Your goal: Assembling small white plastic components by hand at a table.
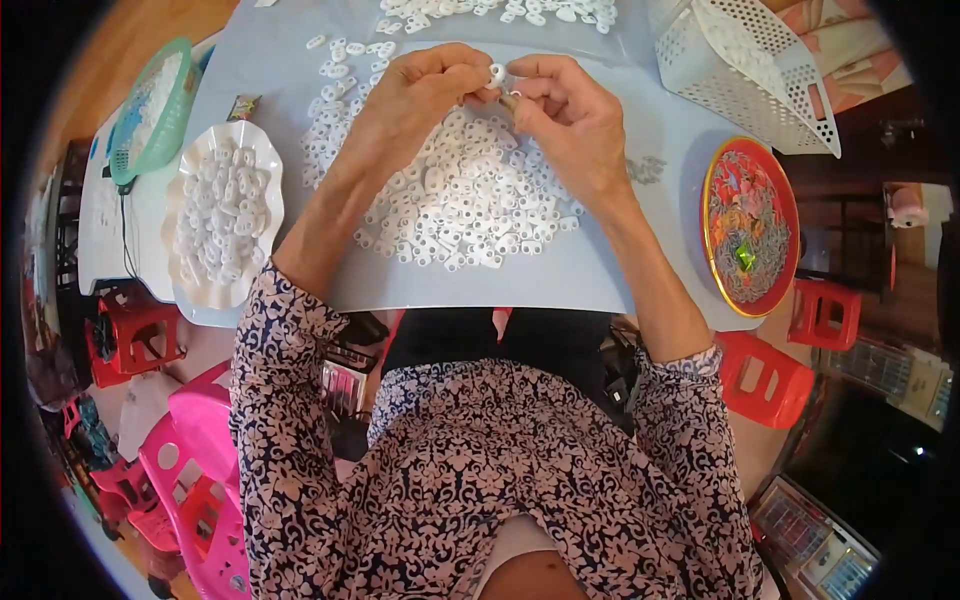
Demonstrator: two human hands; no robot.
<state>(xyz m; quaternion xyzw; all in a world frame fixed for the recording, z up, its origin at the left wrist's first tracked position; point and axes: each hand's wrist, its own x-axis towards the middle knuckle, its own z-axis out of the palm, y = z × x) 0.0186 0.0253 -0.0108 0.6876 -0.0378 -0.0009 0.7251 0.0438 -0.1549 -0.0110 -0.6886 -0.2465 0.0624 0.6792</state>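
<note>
Over the far part of the table, my left hand [425, 100] pinches a small white plastic piece [497, 73] with a round hole in it. Just to its right, my right hand [580, 120] is closed, thumb against fingers, close to that piece. What it grips is too small to make out. Below both hands spreads a heap of similar white plastic pieces [460, 200], many with two holes. A small scatter of grey metal bits [645, 170] lies beside my right wrist.
On the left stand a scalloped white dish [272, 235] of white pieces and a green basket [180, 110]. To the right are a red tray [712, 215] with small metal parts and a perforated white basket [800, 110]. More white pieces [535, 12] lie at the far edge.
</note>
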